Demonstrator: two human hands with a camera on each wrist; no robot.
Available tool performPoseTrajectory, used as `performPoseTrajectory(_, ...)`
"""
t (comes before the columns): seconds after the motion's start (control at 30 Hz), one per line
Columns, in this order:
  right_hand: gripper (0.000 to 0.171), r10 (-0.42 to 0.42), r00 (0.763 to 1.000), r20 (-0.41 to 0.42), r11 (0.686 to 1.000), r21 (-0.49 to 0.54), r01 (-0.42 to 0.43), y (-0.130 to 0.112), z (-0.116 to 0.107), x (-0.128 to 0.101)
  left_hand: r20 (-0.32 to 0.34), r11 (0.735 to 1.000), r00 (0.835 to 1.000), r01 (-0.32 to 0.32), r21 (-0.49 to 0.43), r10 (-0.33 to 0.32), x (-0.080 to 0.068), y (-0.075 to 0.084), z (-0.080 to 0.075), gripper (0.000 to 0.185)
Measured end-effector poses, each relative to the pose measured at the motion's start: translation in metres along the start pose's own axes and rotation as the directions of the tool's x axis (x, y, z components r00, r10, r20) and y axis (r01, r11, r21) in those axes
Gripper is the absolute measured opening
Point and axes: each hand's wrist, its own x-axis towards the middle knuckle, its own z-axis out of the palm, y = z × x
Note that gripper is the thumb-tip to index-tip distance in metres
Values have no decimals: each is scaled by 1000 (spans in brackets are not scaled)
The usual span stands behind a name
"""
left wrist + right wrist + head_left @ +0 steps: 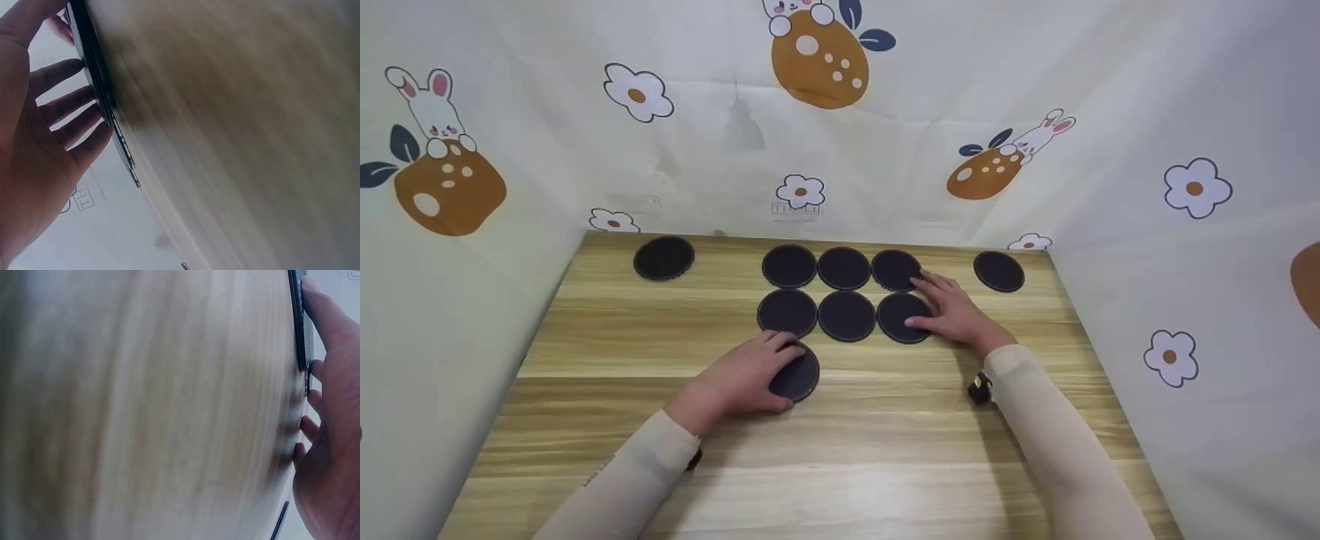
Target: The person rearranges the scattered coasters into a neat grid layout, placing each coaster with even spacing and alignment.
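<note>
My left hand (739, 375) is around a black round coaster (804, 377) at the front of the group, fingers at its far side and thumb at its near edge. In the left wrist view that coaster (84, 39) shows edge-on beside the fingers. My right hand (960, 313) rests its thumb on the right coaster (901, 319) of the nearer row. Its fingertips touch the right edge of the coaster (894, 268) behind. Middle coasters (846, 315) and left coasters (786, 311) complete two rows of three, edges close together.
One more coaster (664, 258) lies at the back left of the wooden table (870, 465), another coaster (999, 271) at the back right. A printed cloth (697, 165) with rabbits and flowers walls the table on the back and both sides.
</note>
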Motion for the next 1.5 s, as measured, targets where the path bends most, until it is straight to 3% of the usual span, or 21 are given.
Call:
performPoseTrajectory(0.77, 93, -15, 1000, -24, 1000, 14, 16, 0, 1, 0, 15, 1000, 1000, 27, -1, -27, 0, -2, 2, 86)
performPoseTrajectory(1.07, 93, -14, 1000, -22, 1000, 4, 14, 1, 1, 0, -15, 995, 999, 36, -94, -38, -1, -8, -5, 78)
performPoseTrajectory(1.33, 93, -2, 1000, -7, 1000, 0, 2, 1, 1, 0, -126, 976, 986, 84, -199, -111, -8, -40, -26, 60)
performPoseTrajectory(1.5, 93, 16, 1000, 11, 1000, 0, -16, 0, 1, 0, -226, 959, 952, 150, -242, -206, -13, -77, -42, 54)
